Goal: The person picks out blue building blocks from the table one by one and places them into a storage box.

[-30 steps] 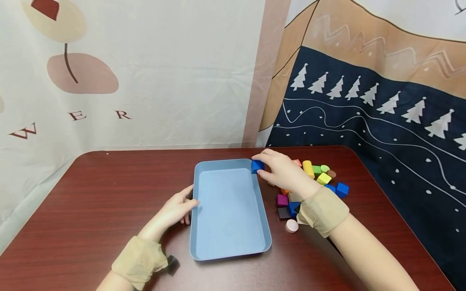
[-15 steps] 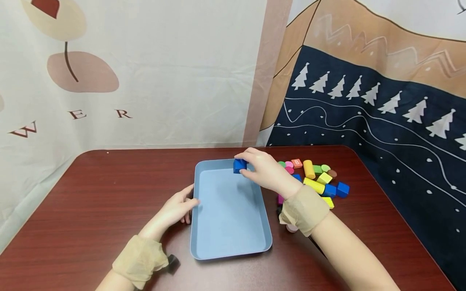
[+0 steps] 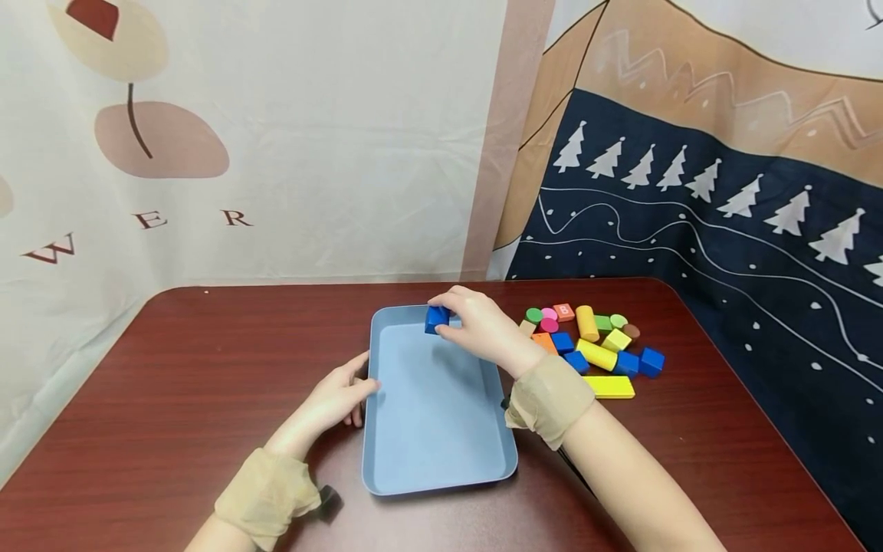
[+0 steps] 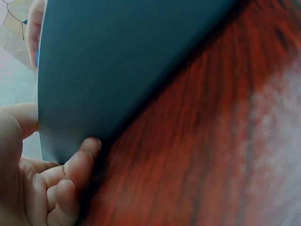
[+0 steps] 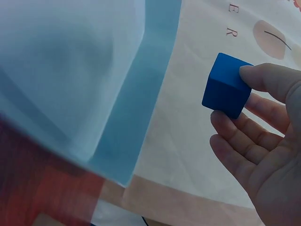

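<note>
A blue cube block (image 3: 437,319) is pinched between the thumb and fingers of my right hand (image 3: 476,326), above the far end of a light blue tray (image 3: 441,414). In the right wrist view the cube (image 5: 227,85) shows apart from the tray's wall (image 5: 141,94). My left hand (image 3: 338,392) grips the tray's left side, thumb over the rim and fingers against the outside. The left wrist view shows those fingers (image 4: 79,167) curled at the outer wall (image 4: 108,70).
Right of the tray lies a group of coloured blocks, among them a yellow cylinder (image 3: 587,324), a long yellow block (image 3: 610,387), blue cubes (image 3: 651,362) and a red block with a letter (image 3: 563,312). My right forearm hides part of the group. Curtains (image 3: 331,153) hang behind the table.
My right hand has carried the blue cube leftward, from the tray's right rim to over its far end. The left hand has kept its grip on the tray.
</note>
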A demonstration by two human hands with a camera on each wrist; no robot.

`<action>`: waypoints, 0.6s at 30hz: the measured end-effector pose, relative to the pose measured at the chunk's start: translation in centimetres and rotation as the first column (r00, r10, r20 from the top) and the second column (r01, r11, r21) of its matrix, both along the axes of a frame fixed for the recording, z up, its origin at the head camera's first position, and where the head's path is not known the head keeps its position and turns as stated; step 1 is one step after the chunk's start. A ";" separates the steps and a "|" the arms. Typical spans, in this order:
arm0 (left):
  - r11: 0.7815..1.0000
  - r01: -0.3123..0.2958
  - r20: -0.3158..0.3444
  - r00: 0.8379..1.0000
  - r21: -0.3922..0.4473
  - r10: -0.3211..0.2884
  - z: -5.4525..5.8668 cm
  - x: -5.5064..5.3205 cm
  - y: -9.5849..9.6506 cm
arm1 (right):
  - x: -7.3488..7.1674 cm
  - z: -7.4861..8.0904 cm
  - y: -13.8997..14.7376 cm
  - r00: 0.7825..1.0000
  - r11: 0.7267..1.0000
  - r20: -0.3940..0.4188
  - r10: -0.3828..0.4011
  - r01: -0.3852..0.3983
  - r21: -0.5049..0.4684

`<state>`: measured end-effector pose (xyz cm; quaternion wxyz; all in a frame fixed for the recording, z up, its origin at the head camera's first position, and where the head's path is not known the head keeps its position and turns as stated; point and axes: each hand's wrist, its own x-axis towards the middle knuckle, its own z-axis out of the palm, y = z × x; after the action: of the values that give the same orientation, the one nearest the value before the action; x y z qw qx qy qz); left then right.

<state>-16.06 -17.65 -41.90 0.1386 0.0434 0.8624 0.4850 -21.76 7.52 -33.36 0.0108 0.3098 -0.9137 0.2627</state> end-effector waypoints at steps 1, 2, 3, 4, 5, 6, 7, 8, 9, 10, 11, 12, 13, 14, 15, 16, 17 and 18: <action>1.000 0.000 0.000 1.000 0.001 0.000 0.0 0.0 0.0 | 0.0 -0.1 -0.1 1.000 1.000 0.006 -0.001 0.001 -0.004; 1.000 -0.002 0.001 1.000 0.001 0.002 0.0 0.0 0.0 | -0.1 -0.3 -0.3 1.000 1.000 0.013 -0.001 0.002 -0.008; 1.000 -0.003 0.002 1.000 0.000 0.003 0.0 0.0 0.0 | -0.1 -0.4 -0.4 1.000 1.000 0.018 -0.002 0.003 -0.012; 1.000 -0.005 0.003 1.000 0.000 0.005 0.0 0.0 0.0 | -0.2 -0.6 -0.6 1.000 1.000 0.022 -0.002 0.002 -0.017; 1.000 -0.006 0.004 1.000 0.000 0.006 0.0 0.0 0.0 | -0.3 -0.7 -0.7 1.000 1.000 0.026 -0.002 0.002 -0.022; 1.000 -0.007 0.004 1.000 0.000 0.007 0.0 0.0 0.1 | -0.4 -0.9 -0.9 1.000 1.000 0.030 -0.001 0.002 -0.026; 1.000 -0.008 0.005 1.000 0.000 0.008 0.0 0.0 0.1 | -0.5 -1.1 -1.0 0.999 1.000 0.032 0.000 0.001 -0.029; 1.000 -0.008 0.006 1.000 0.000 0.008 0.0 0.0 0.1 | -0.6 -1.3 -1.1 0.999 0.999 0.035 0.001 0.001 -0.034; 1.000 -0.009 0.006 1.000 -0.001 0.009 0.0 -0.1 0.1 | -0.7 -1.4 -1.2 0.999 0.999 0.037 0.000 0.001 -0.035; 1.000 -0.010 0.006 1.000 0.000 0.010 0.0 -0.1 0.1 | -0.8 -1.6 -1.3 0.999 0.999 0.036 0.000 0.001 -0.037; 1.000 -0.011 0.006 1.000 0.000 0.011 0.0 -0.1 0.1 | -0.8 -1.7 -1.4 0.999 0.999 0.036 0.001 0.000 -0.040; 1.000 -0.011 0.006 1.000 0.000 0.011 0.0 -0.1 0.0 | -0.9 -1.8 -1.6 0.999 0.999 0.033 0.001 0.001 -0.040; 1.000 -0.013 0.007 1.000 0.000 0.013 0.0 -0.1 0.0 | -0.9 -2.0 -1.7 1.000 0.999 0.028 0.002 -0.001 -0.040; 1.000 -0.013 0.007 1.000 -0.001 0.013 0.0 -0.1 0.0 | -1.0 -2.1 -1.8 1.000 0.999 0.024 0.005 -0.004 -0.040; 1.000 -0.013 0.005 1.000 -0.002 0.013 0.0 -0.1 0.0 | -1.0 -2.2 -1.9 1.000 0.999 0.021 0.005 -0.004 -0.036; 1.000 -0.012 0.004 1.000 -0.003 0.012 0.0 -0.1 0.0 | -1.0 -2.4 -2.0 1.000 0.999 0.019 0.005 -0.005 -0.033; 1.000 -0.011 0.003 1.000 -0.005 0.011 0.0 -0.1 0.0 | -1.1 -2.6 -2.1 1.000 1.000 0.018 0.006 -0.005 -0.025; 1.000 -0.010 0.001 1.000 -0.007 0.010 0.0 -0.1 0.0 | -1.1 -2.8 -2.2 1.000 1.000 0.019 0.004 -0.004 -0.014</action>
<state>-16.15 -17.60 -41.90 0.1367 0.0384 0.8641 0.4829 -22.88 5.33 -36.12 0.0034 0.3092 -0.9113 0.2720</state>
